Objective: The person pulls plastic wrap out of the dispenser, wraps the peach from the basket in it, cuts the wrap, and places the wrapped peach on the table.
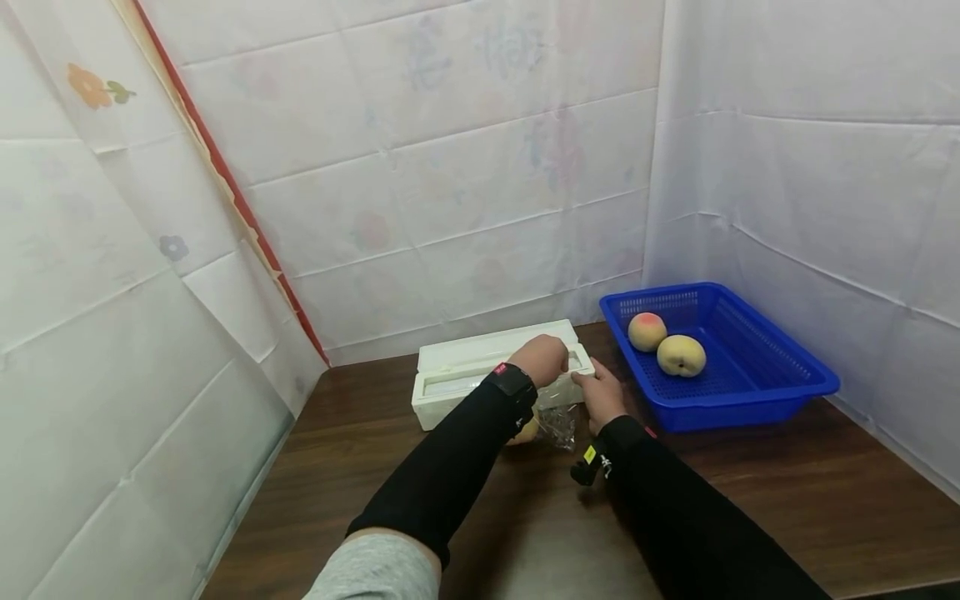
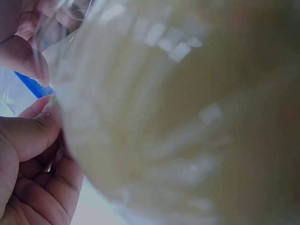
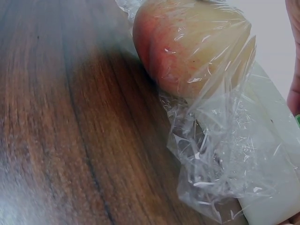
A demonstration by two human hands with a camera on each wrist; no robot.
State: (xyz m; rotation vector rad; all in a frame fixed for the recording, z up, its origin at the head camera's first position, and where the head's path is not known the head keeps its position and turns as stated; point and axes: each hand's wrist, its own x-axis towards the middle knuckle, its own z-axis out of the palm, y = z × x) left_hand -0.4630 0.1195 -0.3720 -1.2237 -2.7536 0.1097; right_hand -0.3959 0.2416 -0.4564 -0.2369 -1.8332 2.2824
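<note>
A long white cling film box (image 1: 450, 400) stands with its lid up at the back of the table. At its right end, my left hand (image 1: 542, 358) has curled fingers, pinching a small green piece (image 2: 55, 101) on the box. My right hand (image 1: 600, 396) grips the same end, thumb on top. Clear cling film (image 3: 220, 159) hangs down the front and covers a red and yellow peach (image 3: 187, 51), which rests on the table against the box. My left forearm partly hides that peach in the head view; it fills much of the left wrist view.
To the right stands a blue plastic basket (image 1: 750, 400) holding two peaches, one pink-topped peach (image 1: 647, 332) and one pale yellow peach (image 1: 681, 356). White sheeting (image 1: 465, 167) walls the brown wooden table (image 1: 337, 467) at the back and both sides.
</note>
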